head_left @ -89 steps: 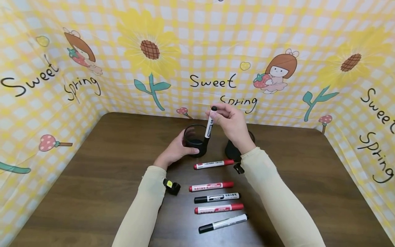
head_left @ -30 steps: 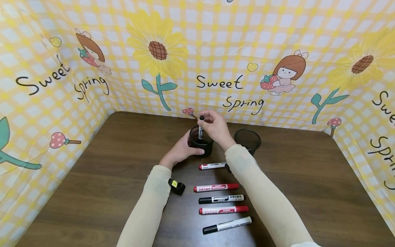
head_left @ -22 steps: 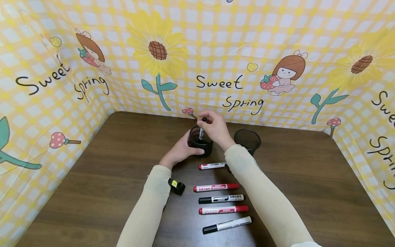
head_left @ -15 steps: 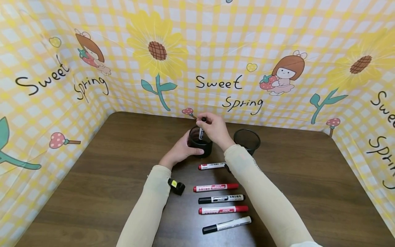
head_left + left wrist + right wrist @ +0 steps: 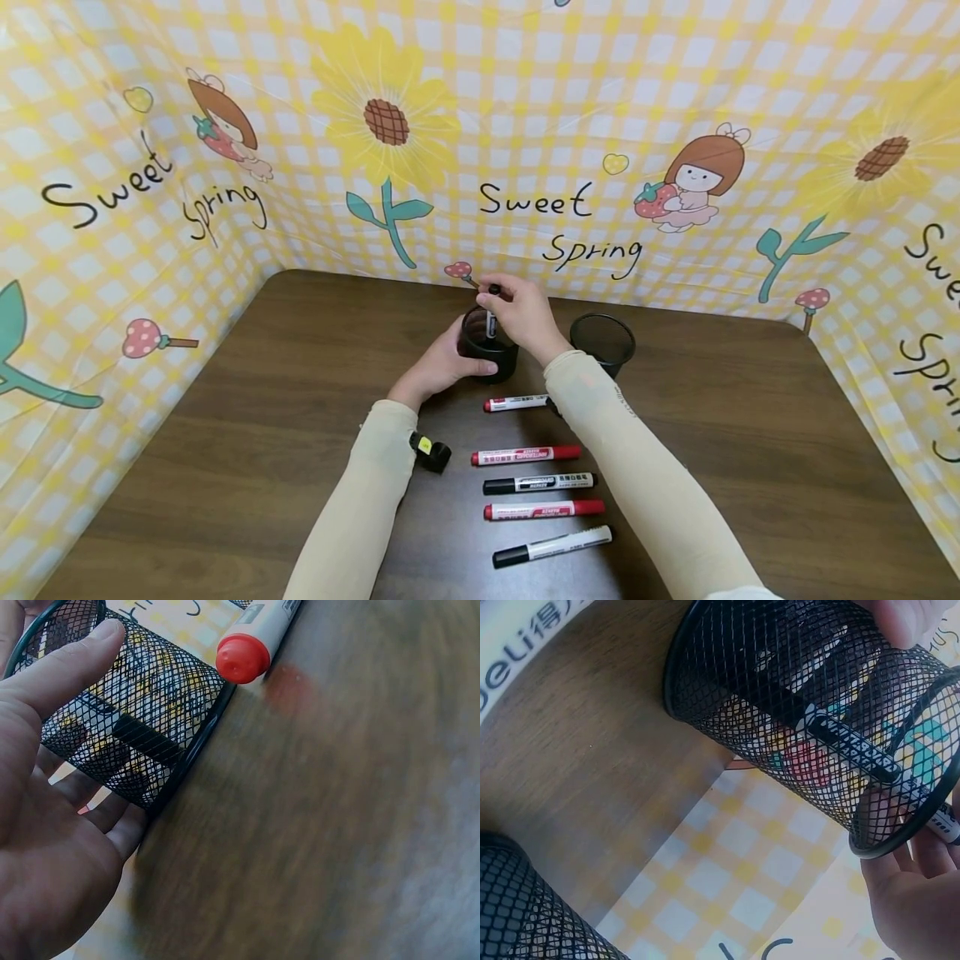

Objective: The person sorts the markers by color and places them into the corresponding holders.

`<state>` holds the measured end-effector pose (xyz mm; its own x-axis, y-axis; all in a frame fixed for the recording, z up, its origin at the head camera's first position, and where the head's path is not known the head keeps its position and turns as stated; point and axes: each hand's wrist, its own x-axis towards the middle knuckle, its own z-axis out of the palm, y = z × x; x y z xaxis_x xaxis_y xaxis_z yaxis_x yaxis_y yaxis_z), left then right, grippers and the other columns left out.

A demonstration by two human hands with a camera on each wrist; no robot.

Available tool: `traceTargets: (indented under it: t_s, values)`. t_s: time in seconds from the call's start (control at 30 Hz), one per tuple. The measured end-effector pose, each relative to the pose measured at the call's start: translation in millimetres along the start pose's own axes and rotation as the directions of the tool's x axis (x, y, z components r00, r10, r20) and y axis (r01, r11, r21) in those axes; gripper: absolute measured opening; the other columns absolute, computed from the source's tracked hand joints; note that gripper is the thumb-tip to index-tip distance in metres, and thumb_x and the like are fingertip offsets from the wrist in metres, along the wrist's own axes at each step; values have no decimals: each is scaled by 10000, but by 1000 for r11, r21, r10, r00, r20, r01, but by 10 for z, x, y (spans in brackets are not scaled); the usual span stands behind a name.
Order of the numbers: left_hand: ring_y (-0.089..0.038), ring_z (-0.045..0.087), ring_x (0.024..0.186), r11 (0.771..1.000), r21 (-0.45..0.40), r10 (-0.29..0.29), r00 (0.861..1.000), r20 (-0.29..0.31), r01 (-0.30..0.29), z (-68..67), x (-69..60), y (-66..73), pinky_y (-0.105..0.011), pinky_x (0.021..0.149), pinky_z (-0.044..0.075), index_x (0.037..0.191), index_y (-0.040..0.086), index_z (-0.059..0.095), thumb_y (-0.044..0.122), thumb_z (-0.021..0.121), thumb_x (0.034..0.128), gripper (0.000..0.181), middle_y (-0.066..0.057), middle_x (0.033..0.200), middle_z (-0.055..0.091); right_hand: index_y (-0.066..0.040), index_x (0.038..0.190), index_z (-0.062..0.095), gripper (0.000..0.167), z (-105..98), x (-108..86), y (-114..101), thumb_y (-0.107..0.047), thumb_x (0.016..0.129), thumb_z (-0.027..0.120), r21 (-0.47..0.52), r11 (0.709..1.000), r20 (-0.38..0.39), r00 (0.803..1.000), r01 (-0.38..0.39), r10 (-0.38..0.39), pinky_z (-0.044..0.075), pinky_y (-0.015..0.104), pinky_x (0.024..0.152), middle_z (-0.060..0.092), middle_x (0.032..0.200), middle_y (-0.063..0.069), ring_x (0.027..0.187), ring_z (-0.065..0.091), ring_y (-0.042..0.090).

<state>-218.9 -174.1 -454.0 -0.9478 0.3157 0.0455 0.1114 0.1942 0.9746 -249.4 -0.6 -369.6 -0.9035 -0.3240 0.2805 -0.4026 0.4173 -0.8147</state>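
Note:
In the head view my left hand [image 5: 438,362] grips a black mesh pen holder [image 5: 501,364] round its side, thumb in front, fingers behind. Inside that holder stands a whiteboard marker [image 5: 491,325] with a white barrel and black ends, slightly tilted. My right hand [image 5: 525,312] pinches its upper end above the rim. The right wrist view shows the marker [image 5: 150,742] no differently through mesh in the left wrist view: a dark length behind the wall. Through the mesh [image 5: 765,754] in the right wrist view, the marker's label [image 5: 855,746] shows.
A second mesh pen holder [image 5: 613,358] stands to the right, partly behind my right sleeve. Nearer lie red markers [image 5: 525,455] [image 5: 543,510] and black ones [image 5: 540,483] [image 5: 552,547]. Another red marker [image 5: 516,403] is partly covered by the right forearm. A patterned cloth [image 5: 420,208] hangs behind the table.
Three seconds ago the marker was higher, at the holder's rim; my right hand has lowered it inside and moved left. Over the last second almost nothing moves. The left hand keeps its grip.

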Motion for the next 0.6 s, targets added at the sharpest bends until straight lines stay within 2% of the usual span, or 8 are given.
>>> traceTargets:
  t_s: [0.13,0.37,0.6]
  values:
    - [-237,456,1326,1000,-6,0,1000,5,0,-6,-1,2,-456,1114,319,1555,179,319,129,858,821,912,-56,1465,485,-91,1223,713,269,0,6,-2,-163,964,715,-3,1000,0,1000,-7,7,508,357,812,709,1009,16,936,629,184]
    - [-275,417,1364,999,-18,-29,999,25,30,-4,6,24,-476,1133,290,1580,155,276,117,846,832,942,-99,1509,439,-91,1264,692,308,-14,4,0,-164,966,713,-3,1000,10,1000,-11,11,506,379,859,698,1038,8,982,622,190]
    - [-301,440,1342,999,-34,-27,999,37,28,-6,-83,252,-473,1120,311,1553,87,311,48,826,829,889,-147,1485,461,-95,1283,683,323,-22,2,0,-171,970,708,-12,1000,20,1000,-4,4,506,381,857,696,1083,22,978,613,196]
